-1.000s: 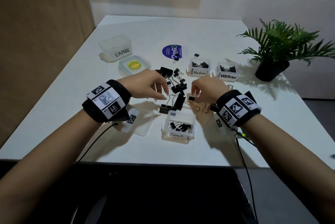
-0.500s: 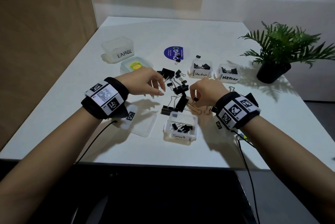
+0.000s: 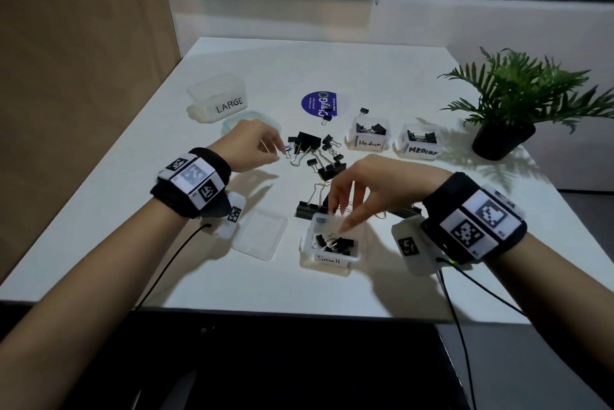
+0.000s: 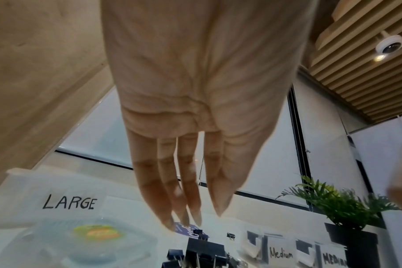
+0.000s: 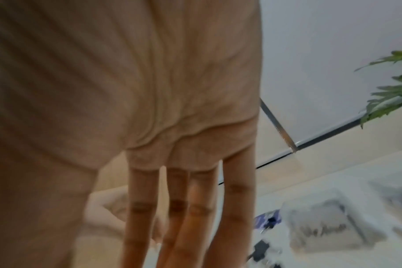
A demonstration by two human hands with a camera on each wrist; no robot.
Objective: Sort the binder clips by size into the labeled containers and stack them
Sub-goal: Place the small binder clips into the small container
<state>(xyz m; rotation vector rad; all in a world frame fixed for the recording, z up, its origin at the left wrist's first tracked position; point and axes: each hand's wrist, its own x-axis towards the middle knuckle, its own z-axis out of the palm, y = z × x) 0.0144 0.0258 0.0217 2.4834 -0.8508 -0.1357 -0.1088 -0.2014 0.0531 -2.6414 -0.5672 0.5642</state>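
Your right hand [image 3: 368, 190] hovers w/ fingers apart, empty, over the clear plastic "Small" tub [image 3: 332, 258], part-filled; your left hand [image 3: 254, 145] looks spread, maybe touching a handle. Black metal binder clips [image 3: 315, 150] lie loose mid-table; approx half unsorted, "LARGE" clear tub [image 3: 219, 100] looks empty, stacking not begun.

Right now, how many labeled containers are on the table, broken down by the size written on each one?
LARGE container: 1
Medium containers: 2
Small container: 1
Total: 4
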